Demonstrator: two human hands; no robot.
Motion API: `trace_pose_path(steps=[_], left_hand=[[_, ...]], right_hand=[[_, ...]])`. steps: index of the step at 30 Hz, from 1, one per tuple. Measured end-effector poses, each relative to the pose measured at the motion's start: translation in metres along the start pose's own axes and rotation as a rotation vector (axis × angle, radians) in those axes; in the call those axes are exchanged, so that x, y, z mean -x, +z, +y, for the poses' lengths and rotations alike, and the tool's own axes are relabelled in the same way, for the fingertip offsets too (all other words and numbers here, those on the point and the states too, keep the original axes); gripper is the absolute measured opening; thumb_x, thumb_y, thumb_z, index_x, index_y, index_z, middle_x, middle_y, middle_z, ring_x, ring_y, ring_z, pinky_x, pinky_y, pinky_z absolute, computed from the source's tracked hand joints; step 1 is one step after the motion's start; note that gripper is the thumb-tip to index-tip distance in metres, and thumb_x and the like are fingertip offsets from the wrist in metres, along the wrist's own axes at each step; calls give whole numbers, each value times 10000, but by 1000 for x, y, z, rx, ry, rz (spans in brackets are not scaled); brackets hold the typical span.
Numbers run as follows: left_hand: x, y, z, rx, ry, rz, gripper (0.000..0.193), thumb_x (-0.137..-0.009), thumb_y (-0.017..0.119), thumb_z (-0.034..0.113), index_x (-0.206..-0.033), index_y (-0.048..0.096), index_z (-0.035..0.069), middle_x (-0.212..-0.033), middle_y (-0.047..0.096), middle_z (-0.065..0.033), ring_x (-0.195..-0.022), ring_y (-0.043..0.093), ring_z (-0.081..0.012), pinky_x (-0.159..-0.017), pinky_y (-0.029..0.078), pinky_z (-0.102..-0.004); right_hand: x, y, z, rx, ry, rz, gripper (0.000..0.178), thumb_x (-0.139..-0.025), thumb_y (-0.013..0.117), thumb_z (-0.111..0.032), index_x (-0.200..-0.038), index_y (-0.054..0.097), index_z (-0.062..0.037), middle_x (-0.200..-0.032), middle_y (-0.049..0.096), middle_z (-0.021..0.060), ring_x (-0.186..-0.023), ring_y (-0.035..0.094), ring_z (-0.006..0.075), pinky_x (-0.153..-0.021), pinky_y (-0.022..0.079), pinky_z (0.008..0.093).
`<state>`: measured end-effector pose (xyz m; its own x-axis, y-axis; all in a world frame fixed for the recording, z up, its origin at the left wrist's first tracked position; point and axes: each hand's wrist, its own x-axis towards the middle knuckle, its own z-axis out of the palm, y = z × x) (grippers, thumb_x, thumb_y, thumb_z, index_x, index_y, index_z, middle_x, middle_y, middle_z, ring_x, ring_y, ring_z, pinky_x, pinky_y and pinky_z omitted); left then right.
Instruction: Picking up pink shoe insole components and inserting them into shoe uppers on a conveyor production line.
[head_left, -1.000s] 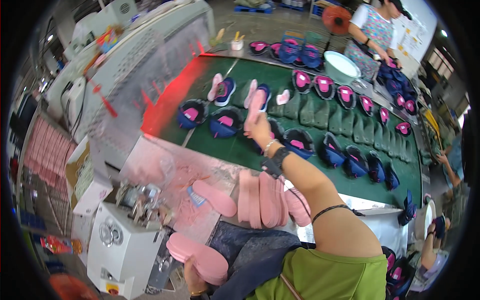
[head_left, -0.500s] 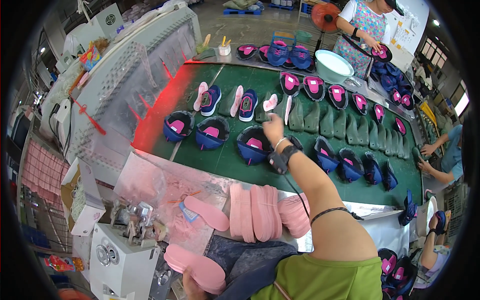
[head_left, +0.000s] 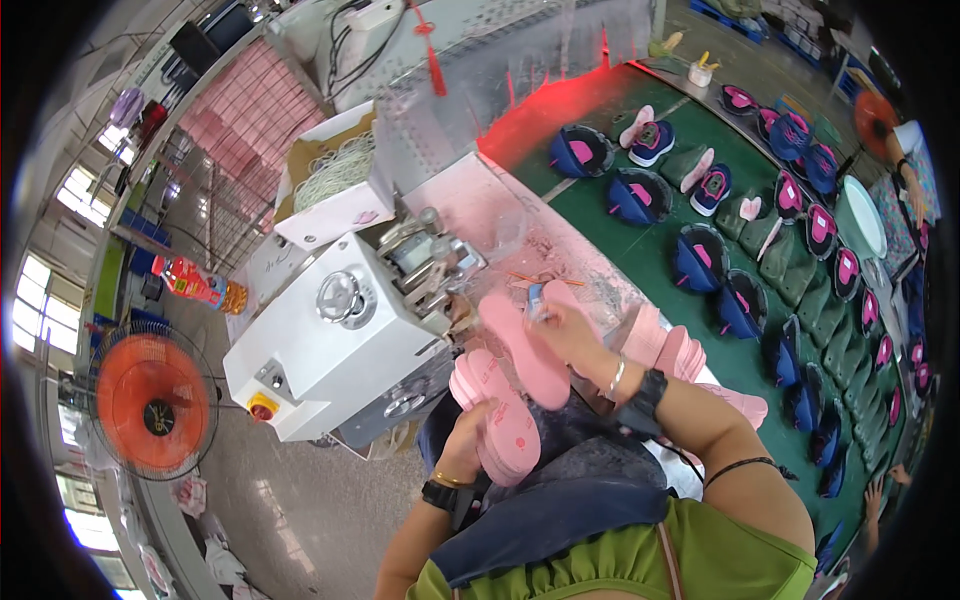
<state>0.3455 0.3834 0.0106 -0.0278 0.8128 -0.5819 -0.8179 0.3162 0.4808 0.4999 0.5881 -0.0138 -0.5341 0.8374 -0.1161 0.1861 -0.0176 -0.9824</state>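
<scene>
My left hand (head_left: 462, 442) is closed around a stack of pink insoles (head_left: 503, 432), held low in front of my body. Just above it, my right hand (head_left: 572, 340) has its fingers closed on the edge of a single pink insole (head_left: 522, 352). Another pink insole (head_left: 574, 300) lies behind that hand on the pink-dusted work surface (head_left: 470, 195). By the fingertips of my right hand is a small blue-and-white piece (head_left: 536, 296); whether they touch it I cannot make out.
Left of my hands stands a white machine (head_left: 335, 335) with metal rollers. Behind it are a box of cord (head_left: 330, 170) and a bottle (head_left: 200, 285). An orange fan (head_left: 155, 405) stands far left. Shoe uppers (head_left: 640, 195) and green lasts (head_left: 790, 270) line the green conveyor (head_left: 650, 250) at right.
The view has swung left toward the machine. My right hand has come back from the conveyor and now grips an insole beside the stack in my left hand.
</scene>
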Motion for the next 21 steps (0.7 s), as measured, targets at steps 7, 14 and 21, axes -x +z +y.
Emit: trace_pose_path(steps=[7,14,21], left_hand=[[31,-37,-10,20,-8,0,359,-913,632,85,-1250,585,-32,-1171,677,-94,-1048,661,-200,-967,516,-346],[33,-51,-15,15,40,42,275,-898,637,74,-1154,652,-26,-1119,696,-85,-1002,671,-183,-927,529,-325],[35,-54,-15,57,94,74,275,-939,579,91,-1180,631,-30,-1127,689,-84,-1013,666,-188,-930,528,-325]], right_hand=[[-116,28,-24,178,-27,172,269,-877,717,-229,-1001,650,0,-817,679,104,-720,647,175,-668,505,304],[-103,-3,-45,465,-203,199,370,-845,705,-248,-1108,637,3,-1070,662,189,-949,674,347,-847,530,414],[-98,-3,-53,755,-338,132,402,-878,669,-352,-1046,654,13,-1022,672,214,-933,667,384,-813,525,432]])
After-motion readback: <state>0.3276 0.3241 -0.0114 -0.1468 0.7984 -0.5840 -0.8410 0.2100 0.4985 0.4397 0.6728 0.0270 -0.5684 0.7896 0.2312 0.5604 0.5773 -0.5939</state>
